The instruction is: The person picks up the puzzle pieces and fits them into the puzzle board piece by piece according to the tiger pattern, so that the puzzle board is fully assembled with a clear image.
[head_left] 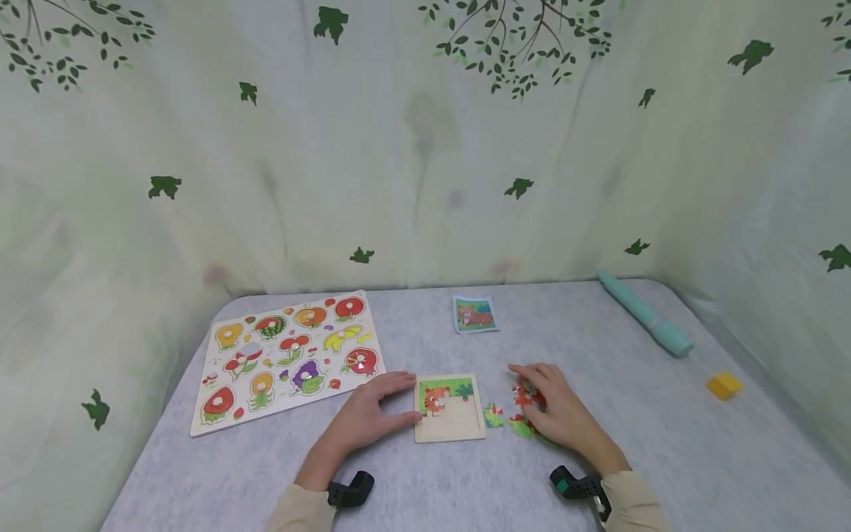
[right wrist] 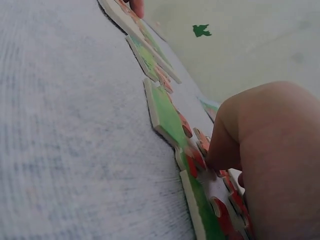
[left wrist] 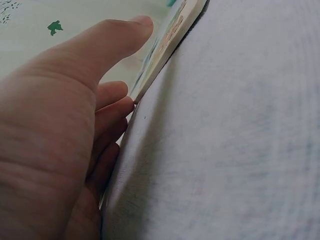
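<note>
1. Puzzle pieces (head_left: 521,397) lie close together under the fingers of the right hand (head_left: 561,410). They have red, orange and green on them.
2. We see those fingers bent down, with the thumb apart from the first finger. One tip seems to touch the pieces, but we can't tell if it pinches any.
3. One loose green piece (head_left: 494,415) lies to the left of those fingers, just beside the puzzle tray (head_left: 442,428).
4. The tray is on the desk (head_left: 412,488), between both hands. It has picture parts along its top, and we see bare wood lower down.
5. The left hand (head_left: 364,412) has its thumb and fingers spread wide. Their tips touch the tray's left side, but they don't curl around it.
6. Past the fingers of both hands, farther up the desk, lies a small picture card (head_left: 475,315).
7. We think the step now is picking out a piece. We should lift just one, by its edges, so its neighbors don't get dragged along.
8. We should rest the left fingertips softly on the tray so it can't slide, and match bumps to gaps before we press.
</note>
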{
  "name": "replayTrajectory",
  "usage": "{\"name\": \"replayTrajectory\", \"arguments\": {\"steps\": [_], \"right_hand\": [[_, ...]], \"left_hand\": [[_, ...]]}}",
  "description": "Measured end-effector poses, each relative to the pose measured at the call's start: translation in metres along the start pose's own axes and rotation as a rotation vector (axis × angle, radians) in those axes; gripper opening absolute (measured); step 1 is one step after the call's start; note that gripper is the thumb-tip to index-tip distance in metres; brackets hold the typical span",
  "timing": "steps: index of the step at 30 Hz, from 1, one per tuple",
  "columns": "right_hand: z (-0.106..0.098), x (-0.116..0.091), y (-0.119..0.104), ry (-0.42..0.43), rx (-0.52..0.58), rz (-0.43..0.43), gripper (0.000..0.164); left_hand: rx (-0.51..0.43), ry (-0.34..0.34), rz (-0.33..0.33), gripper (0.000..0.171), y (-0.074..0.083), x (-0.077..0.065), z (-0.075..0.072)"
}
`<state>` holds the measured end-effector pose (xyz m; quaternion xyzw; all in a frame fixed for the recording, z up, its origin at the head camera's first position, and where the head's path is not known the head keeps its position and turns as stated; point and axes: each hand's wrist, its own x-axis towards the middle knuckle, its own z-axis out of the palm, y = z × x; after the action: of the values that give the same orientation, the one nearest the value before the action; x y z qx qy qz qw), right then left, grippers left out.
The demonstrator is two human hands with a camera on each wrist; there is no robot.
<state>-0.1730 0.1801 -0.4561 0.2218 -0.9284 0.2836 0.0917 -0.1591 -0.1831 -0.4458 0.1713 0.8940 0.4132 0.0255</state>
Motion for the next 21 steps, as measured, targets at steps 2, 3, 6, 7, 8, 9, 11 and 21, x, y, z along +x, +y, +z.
{"name": "replayTrajectory", "arguments": {"steps": [2,3,6,7,8,9,11,21], "right_hand": [[0.0012,0.0001,0.0003,0.003,0.002,-0.003,0.065],[0.0017,0.0002,0.0003,0.006,0.003,-0.003,0.064],[0.0031,0.0010,-0.0004,0.013,-0.003,0.000,0.063],[0.0027,0.0014,-0.0005,0.014,-0.003,-0.001,0.063],[0.0024,0.0018,-0.0009,0.014,-0.007,-0.001,0.063],[0.0020,0.0021,-0.0012,0.014,-0.006,-0.001,0.063],[0.0017,0.0025,-0.0015,0.013,-0.007,-0.002,0.062],[0.0017,-0.0020,0.0001,0.024,-0.010,-0.005,0.060]], "left_hand": [[0.000,-0.005,-0.002,0.062,-0.0003,-0.0004,-0.0006],[0.000,-0.007,-0.004,0.062,-0.0004,-0.0006,-0.0009],[-0.003,-0.005,0.001,0.061,-0.0006,-0.0008,-0.0021],[-0.004,-0.002,0.002,0.061,0.0000,-0.0004,-0.0024],[-0.004,0.002,0.001,0.060,0.0004,-0.0001,-0.0026],[-0.004,0.006,0.000,0.060,0.0006,0.0001,-0.0028],[-0.009,0.012,-0.001,0.059,0.0012,0.0002,-0.0031],[-0.014,0.001,-0.007,0.057,0.0015,-0.0016,-0.0004]]}}
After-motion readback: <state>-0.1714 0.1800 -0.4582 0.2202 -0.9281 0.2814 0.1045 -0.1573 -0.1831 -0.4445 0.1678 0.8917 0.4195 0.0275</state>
